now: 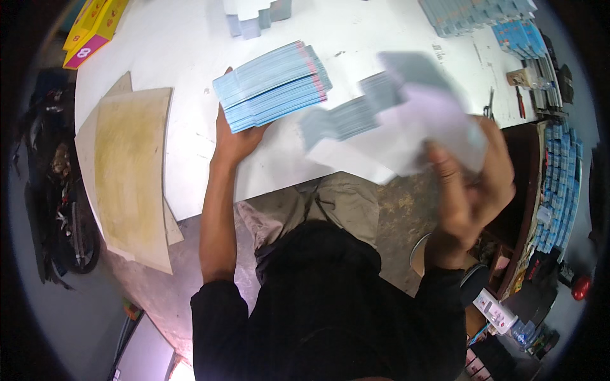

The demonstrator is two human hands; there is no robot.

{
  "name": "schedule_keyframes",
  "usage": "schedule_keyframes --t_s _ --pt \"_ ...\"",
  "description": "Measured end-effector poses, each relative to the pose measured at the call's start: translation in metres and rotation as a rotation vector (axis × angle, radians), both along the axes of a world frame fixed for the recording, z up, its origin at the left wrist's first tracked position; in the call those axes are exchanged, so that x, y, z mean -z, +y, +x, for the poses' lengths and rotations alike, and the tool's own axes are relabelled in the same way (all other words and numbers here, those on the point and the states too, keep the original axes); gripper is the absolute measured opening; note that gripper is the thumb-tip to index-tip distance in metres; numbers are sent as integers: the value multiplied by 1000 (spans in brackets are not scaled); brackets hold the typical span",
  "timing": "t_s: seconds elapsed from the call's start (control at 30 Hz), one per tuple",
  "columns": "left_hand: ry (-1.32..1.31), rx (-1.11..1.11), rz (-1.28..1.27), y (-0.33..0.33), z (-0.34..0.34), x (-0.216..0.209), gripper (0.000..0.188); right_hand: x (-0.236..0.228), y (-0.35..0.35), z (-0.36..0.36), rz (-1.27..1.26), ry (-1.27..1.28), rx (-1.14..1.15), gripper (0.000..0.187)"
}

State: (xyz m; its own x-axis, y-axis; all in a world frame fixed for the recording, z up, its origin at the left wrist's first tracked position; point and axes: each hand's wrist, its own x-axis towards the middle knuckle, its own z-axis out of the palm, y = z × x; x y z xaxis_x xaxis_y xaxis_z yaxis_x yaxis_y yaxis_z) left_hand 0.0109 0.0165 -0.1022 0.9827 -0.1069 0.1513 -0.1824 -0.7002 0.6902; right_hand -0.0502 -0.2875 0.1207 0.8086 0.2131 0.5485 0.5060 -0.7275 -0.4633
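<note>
- White tabletop [178,57] is filling the upper half of the frame, with bare concrete floor showing below it around the seated person's knees.
- At the left of the frame, tan boards [130,171] are lying stacked and overhanging the table's edge; yellow boxes [92,25] are sitting in the upper left corner.
- Near the upper centre, the left hand [232,136] is resting flat against the near edge of a thick stack of blue flat cartons [273,86], fingers spread and pressing on it rather than closing around it.
- At the right of the frame, the right hand [473,184] is gripping a bundle of pale flat cartons [406,120], thumb on the near face; the bundle is blurred, so its count and exact shape are hard to tell.
- More blue cartons are lying in rows along the upper right [483,16] and down the right edge [562,184], with pliers [521,101] just beside them.
- Judging from the blur, the held bundle is fanning loose, and a weak pinch could be letting sheets slide out onto the floor.
- The stack under the left hand is already skewed, so a sideways push could be toppling it across the table.
</note>
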Motion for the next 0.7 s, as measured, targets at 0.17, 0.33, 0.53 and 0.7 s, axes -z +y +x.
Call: schedule_keyframes --t_s 0.17,0.33,0.53,0.7 --pt "78 -54 -124 -2 2 -4 54 -46 -76 43 121 392 78 37" --pt "-78 -18 -158 -10 4 -5 39 -50 -189 102 -103 607 -46 38" --pt "-64 -47 -176 -6 3 1 38 -29 -188 111 -251 809 20 54" --pt "-61 -52 -169 -6 3 0 37 -56 -174 86 -372 239 241 70"
